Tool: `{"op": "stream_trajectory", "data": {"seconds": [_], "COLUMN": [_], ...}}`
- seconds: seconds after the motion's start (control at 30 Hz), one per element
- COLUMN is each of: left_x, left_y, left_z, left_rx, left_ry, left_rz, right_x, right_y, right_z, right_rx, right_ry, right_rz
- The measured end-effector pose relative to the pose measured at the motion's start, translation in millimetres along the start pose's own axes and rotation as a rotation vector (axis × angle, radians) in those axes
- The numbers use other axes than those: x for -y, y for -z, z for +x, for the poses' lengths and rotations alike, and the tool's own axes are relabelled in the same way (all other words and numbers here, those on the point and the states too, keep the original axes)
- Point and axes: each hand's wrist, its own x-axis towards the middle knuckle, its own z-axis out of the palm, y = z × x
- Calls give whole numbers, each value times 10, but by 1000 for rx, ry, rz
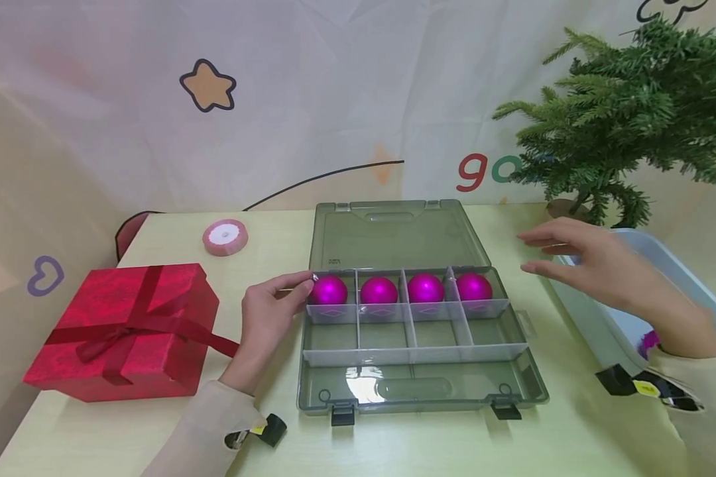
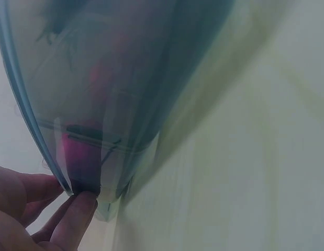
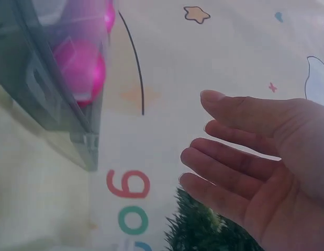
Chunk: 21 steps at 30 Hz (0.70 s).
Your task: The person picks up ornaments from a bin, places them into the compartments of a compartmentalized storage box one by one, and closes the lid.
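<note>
A translucent grey-green compartment box (image 1: 388, 358) lies on the table with its lid (image 1: 400, 235) folded back. Shiny magenta balls (image 1: 378, 291) fill its back row, one per compartment. At the box's back left corner, my left hand (image 1: 274, 311) pinches the rim beside the leftmost ball (image 1: 329, 290); the left wrist view shows thumb and fingers on the box's edge (image 2: 33, 123). My right hand (image 1: 602, 265) hangs in the air right of the box, holding nothing, its fingers relaxed and slightly spread in the right wrist view.
Left of the box sits a red gift box (image 1: 125, 331) with a dark red ribbon. Behind it lies a pink ribbon roll (image 1: 225, 237). At right stand a light blue bin (image 1: 596, 324), with something magenta inside, and a small artificial fir tree (image 1: 638, 112).
</note>
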Motion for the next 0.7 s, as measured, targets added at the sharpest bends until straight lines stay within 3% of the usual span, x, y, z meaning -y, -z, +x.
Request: {"op": "stream_trajectory", "data": {"seconds": [0.13,0.27,0.47,0.7], "left_x": [-6,-13,-10,-2], "left_y": [1,5,-2,-8], "left_z": [-4,-8,-2,7], "left_rx": [2,4,4,2], "left_ry": [-5,-4,-6,2], "left_rz": [10,14,16,17], "right_x": [-103,-241,-449,-711], "right_y": [138,244,365,493], "right_z": [-30,-47,-65,-97], "right_rx": [-38,-60,-42,-3], "right_ry": [-6,-17,-156,-252], "right_rz": [-10,53,52,-19]}}
